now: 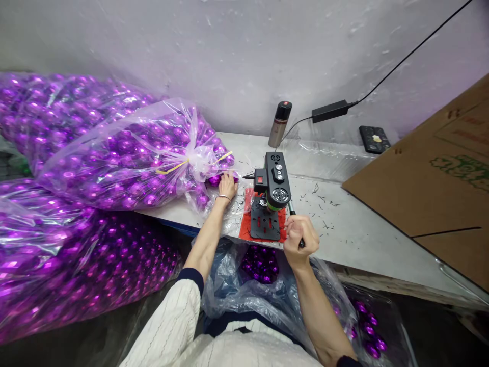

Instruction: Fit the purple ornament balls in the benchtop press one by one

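My left hand (pixel 227 186) reaches to the mouth of a clear bag of shiny purple balls (pixel 126 160) on the white table (pixel 344 224), fingers closed round a purple ball (pixel 214 180). A small black bench press machine (pixel 272 193) stands on a red mat (pixel 246 224) near the table's front edge. My right hand (pixel 300 239) is closed in a fist on the machine's lever handle (pixel 292 210), just right of the machine.
More bags of purple balls (pixel 76 265) pile up at the left. A bluish bag with purple balls (pixel 260 265) lies in my lap. A steel flask (pixel 280 124), a power adapter (pixel 330 110), a black phone (pixel 374 139) and a big cardboard sheet (pixel 431 188) sit at the back and right.
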A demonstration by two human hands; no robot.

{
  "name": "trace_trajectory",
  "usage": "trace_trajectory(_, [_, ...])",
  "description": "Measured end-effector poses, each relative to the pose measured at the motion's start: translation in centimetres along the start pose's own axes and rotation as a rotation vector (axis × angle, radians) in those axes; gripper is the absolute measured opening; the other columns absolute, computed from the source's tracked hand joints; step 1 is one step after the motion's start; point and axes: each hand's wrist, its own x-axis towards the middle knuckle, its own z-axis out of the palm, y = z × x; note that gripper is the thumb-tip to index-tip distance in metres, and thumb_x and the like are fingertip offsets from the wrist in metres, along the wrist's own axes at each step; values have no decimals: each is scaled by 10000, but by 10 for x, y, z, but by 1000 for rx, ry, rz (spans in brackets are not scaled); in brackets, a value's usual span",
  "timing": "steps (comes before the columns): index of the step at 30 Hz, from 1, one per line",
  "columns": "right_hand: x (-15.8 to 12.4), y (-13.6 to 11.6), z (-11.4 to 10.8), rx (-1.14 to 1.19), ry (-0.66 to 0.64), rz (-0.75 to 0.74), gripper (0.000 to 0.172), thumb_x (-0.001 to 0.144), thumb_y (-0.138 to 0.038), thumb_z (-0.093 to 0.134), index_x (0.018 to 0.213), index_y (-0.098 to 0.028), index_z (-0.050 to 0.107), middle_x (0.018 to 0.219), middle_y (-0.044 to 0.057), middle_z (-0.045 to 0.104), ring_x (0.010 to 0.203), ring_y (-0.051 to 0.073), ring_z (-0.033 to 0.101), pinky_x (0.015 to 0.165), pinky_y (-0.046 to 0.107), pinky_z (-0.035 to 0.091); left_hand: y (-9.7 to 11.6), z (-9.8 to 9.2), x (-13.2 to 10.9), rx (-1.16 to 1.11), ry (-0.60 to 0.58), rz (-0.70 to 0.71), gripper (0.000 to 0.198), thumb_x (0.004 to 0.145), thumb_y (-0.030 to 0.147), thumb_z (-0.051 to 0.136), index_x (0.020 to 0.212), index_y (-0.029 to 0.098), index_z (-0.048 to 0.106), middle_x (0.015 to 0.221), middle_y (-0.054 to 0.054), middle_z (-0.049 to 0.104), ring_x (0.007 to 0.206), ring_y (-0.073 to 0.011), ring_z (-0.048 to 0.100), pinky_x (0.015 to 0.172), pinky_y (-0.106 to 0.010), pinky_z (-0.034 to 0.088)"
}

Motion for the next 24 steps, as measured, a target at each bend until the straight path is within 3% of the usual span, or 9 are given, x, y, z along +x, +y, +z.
trace_trajectory(3, [1,-1,0,-5,-1,-9,307,964,-79,484,699,-235,482,627,-29,555,616,130,605,560,276,442,4,-7,2,-90,-9,-91,515,835,139,738,1320,82,574,1419,-287,577,1348,-409,591,1094,-490,506])
trace_trajectory(6, [1,-1,0,-6,-12,-1,304,965,-86,477,701,-236,495,636,-23,572,602,135,595,558,285,438,3,-15,-11,-458,0,-223,458,800,193,793,1216,134,610,1249,-186,691,1203,-328,685,1039,-442,550])
trace_trajectory(10, [2,-3,0,12,1,21,309,963,-94,478,689,-234,498,638,-19,578,603,140,589,568,296,432,-1,-18,-56,-912,-81,-308,345,920,410,688,1147,152,653,1002,-87,764,851,-194,749,826,-350,635])
trace_trajectory(14, [5,-4,0,14,0,25,305,967,-94,482,695,-232,500,651,-18,585,608,132,585,574,290,427,2,-11,-108,-1354,-230,-374,481,927,619,626,1063,165,705,899,-91,786,715,-180,744,678,-313,640])
trace_trajectory(18, [7,-5,-2,3,-20,15,303,970,-97,473,702,-232,512,654,-14,593,610,134,590,568,288,433,11,11,-140,-1304,-252,-404,540,902,661,652,1119,169,699,967,-96,797,760,-180,756,656,-282,609])
trace_trajectory(21, [7,-5,-3,-1,-35,2,294,960,-91,477,706,-232,525,654,-14,603,607,135,594,568,291,442,18,32,-148,-1176,-144,-323,544,870,584,741,1228,182,662,1127,-93,791,982,-198,766,851,-307,616])
trace_trajectory(24, [8,-5,-4,-11,-44,-3,283,954,-87,480,717,-231,536,658,-16,611,605,135,597,566,290,450,24,48,-151,-1057,-89,-147,541,871,520,768,1284,194,642,1240,-101,766,1143,-222,732,1013,-365,574])
